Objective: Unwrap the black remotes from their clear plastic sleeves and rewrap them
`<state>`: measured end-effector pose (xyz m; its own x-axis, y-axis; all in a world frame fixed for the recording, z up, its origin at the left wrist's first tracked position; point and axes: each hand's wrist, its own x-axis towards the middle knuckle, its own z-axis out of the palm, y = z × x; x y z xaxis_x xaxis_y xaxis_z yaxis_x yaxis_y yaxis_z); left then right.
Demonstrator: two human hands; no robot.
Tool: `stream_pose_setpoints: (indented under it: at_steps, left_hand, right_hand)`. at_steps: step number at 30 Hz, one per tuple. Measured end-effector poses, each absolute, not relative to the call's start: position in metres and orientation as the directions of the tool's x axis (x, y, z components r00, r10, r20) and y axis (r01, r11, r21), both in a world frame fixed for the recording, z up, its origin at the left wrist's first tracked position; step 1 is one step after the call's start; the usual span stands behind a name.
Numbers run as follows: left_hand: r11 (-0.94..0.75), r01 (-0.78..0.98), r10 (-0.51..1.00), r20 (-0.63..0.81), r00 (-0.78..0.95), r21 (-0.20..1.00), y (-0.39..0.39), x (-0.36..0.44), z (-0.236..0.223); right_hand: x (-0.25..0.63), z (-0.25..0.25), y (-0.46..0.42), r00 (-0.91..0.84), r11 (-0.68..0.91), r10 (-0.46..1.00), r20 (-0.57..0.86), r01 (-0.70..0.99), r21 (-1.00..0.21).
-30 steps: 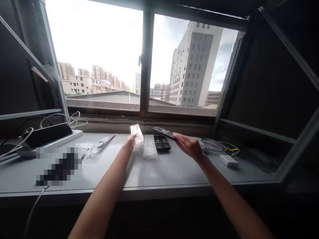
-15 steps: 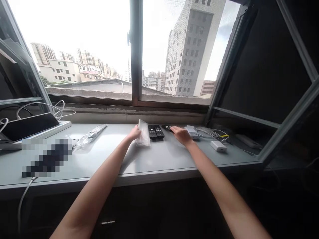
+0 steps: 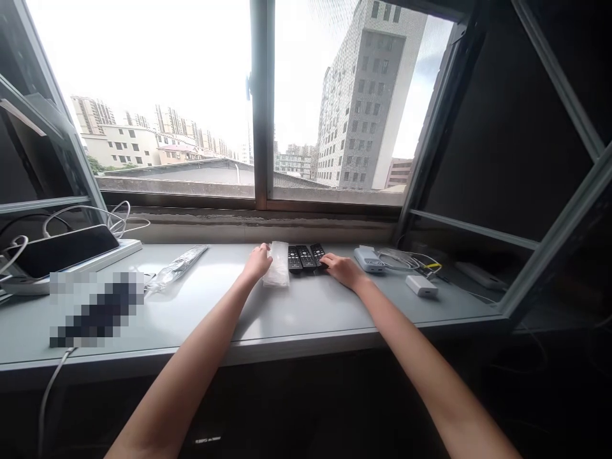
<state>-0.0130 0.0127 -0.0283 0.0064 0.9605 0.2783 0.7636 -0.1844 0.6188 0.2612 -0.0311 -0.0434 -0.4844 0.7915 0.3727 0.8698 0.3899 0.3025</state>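
Note:
Near the back of the desk, my left hand (image 3: 258,262) has its fingers curled at the left edge of a translucent plastic bag (image 3: 276,266), which lies nearly flat on the desktop. To the bag's right, two black remote controls (image 3: 306,256) lie side by side, buttons up. My right hand (image 3: 342,270) grips the lower end of another black remote control (image 3: 317,251), slightly tilted and close beside that pair. Its fingertips partly cover this remote.
A grey-white box-shaped device (image 3: 369,260) and a white charger (image 3: 421,286) with cables sit at right. Leftward lie a clear plastic packet (image 3: 176,271), a blurred dark item (image 3: 98,312) and a phone (image 3: 67,252) on a white stand. The desk's front edge (image 3: 306,341) runs below my forearms.
The plastic bag has come down from a raised tilt to lie nearly flat. My right hand has brought its remote leftward, close to the other two. The view has shifted slightly.

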Motion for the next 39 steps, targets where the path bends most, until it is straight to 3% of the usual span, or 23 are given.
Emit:
stream_pose_setpoints:
  at_steps: [5,16,24,27,29,32,35,39]
  left_hand:
    - [-0.145,0.679,0.967,0.248,-0.056,0.719,0.011,-0.014,-0.028]
    - [-0.121,0.679,0.981,0.192,-0.029,0.724,0.010,-0.015,-0.029]
    - [-0.108,0.731,0.970,0.233,-0.072,0.674,0.004,-0.012,-0.028]
    - [-0.093,0.811,0.981,0.193,-0.024,0.577,-0.002,-0.011,-0.024]
    - [-0.096,0.890,0.990,0.135,0.039,0.446,-0.003,-0.014,-0.020]
    - [0.001,0.941,0.990,0.133,-0.049,0.339,0.000,-0.024,-0.016]
    - [0.131,0.941,0.947,0.240,-0.212,0.313,0.010,-0.044,-0.017]
    - [0.150,0.936,0.857,0.430,-0.283,0.318,0.024,-0.093,-0.030]
  right_hand:
    - [0.263,-0.045,-0.028,-0.472,0.399,0.803,0.365,0.880,0.260]
    - [0.260,-0.049,-0.025,-0.492,0.417,0.805,0.331,0.867,0.275]
    - [0.259,-0.051,-0.025,-0.490,0.386,0.802,0.342,0.861,0.330]
    - [0.261,-0.055,-0.023,-0.510,0.406,0.782,0.359,0.853,0.328]
    - [0.264,-0.058,-0.020,-0.523,0.447,0.765,0.375,0.851,0.276]
    - [0.272,-0.061,-0.013,-0.516,0.510,0.750,0.413,0.850,0.135]
    - [0.278,-0.063,-0.010,-0.484,0.538,0.741,0.465,0.842,0.019]
    - [0.280,-0.061,-0.016,-0.381,0.478,0.798,0.466,0.872,-0.104]
